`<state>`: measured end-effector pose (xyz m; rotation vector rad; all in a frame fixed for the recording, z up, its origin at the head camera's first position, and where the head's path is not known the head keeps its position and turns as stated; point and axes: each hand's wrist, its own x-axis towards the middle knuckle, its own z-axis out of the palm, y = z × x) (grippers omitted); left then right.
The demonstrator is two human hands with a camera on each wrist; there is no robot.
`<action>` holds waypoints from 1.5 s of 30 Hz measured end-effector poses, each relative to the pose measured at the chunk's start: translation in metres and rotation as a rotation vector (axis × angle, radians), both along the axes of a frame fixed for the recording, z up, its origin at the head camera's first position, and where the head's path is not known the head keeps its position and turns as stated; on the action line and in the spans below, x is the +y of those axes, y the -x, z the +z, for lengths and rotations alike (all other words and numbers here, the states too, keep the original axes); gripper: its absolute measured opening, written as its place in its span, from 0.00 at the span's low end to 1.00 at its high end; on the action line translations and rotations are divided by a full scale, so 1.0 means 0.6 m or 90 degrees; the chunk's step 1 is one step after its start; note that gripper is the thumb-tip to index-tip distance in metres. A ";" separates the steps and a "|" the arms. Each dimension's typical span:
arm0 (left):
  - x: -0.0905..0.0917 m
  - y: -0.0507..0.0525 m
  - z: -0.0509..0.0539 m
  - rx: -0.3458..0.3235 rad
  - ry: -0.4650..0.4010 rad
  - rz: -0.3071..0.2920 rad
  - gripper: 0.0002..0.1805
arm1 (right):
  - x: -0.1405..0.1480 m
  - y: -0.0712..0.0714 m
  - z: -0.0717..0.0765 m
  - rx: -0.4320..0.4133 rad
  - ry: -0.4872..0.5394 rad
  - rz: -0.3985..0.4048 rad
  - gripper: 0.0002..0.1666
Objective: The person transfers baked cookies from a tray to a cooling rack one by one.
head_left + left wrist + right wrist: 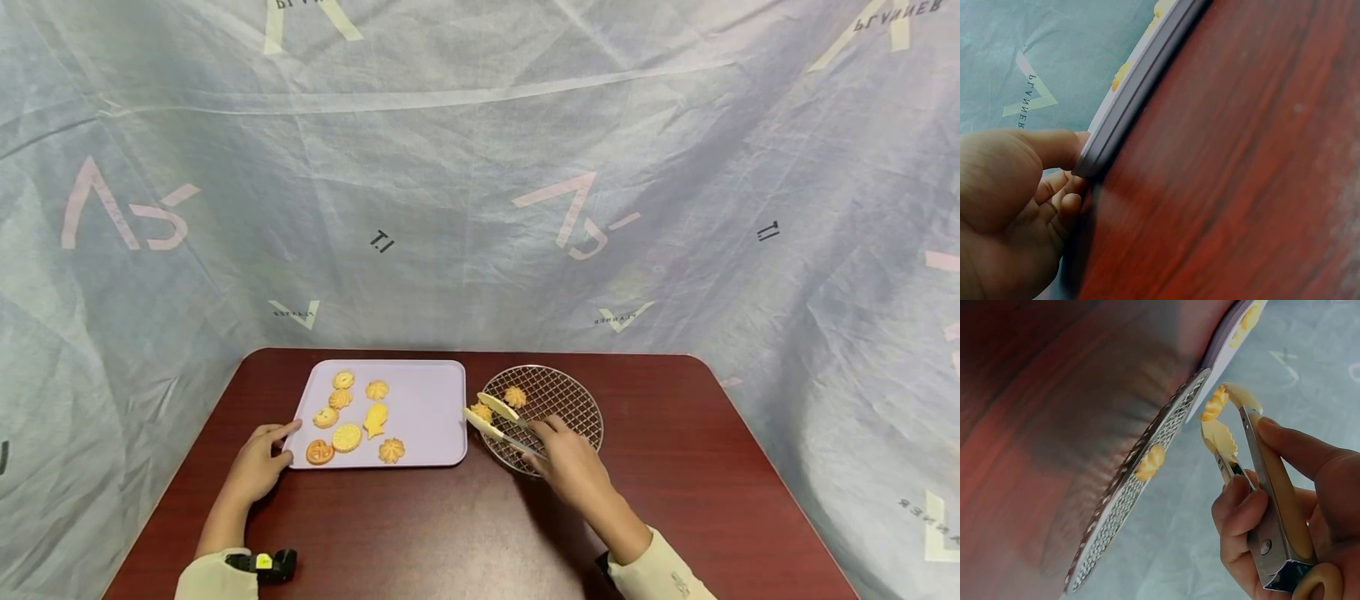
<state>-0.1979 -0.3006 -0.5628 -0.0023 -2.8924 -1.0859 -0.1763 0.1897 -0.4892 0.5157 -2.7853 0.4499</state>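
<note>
My right hand (pixel 573 467) grips a pair of tongs (pixel 1275 494) with a metal body and cream-coloured tips. Between those tips is a ridged, flower-shaped cookie (pixel 1214 404), held above the left part of a round wire rack (pixel 562 408). A second ridged cookie (pixel 515 397) lies on the rack's mesh. Over at the left, my left hand (pixel 257 461) pinches the near-left edge of a pale lilac tray (pixel 431 417), thumb against the rim and other fingers curled below it. Golden cookies of several shapes, among them a fish-shaped cookie (pixel 376 419), lie on the tray's left and middle.
Tray and rack stand side by side on a dark red-brown table (pixel 420 533), a narrow gap between them. Behind the table hangs a grey printed cloth (pixel 465 208), which also encloses both sides. A black strap device (pixel 273 565) is on the left wrist.
</note>
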 end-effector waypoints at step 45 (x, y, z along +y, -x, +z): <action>0.000 -0.002 0.000 0.008 -0.002 -0.002 0.30 | 0.006 -0.007 0.000 -0.039 0.008 0.011 0.30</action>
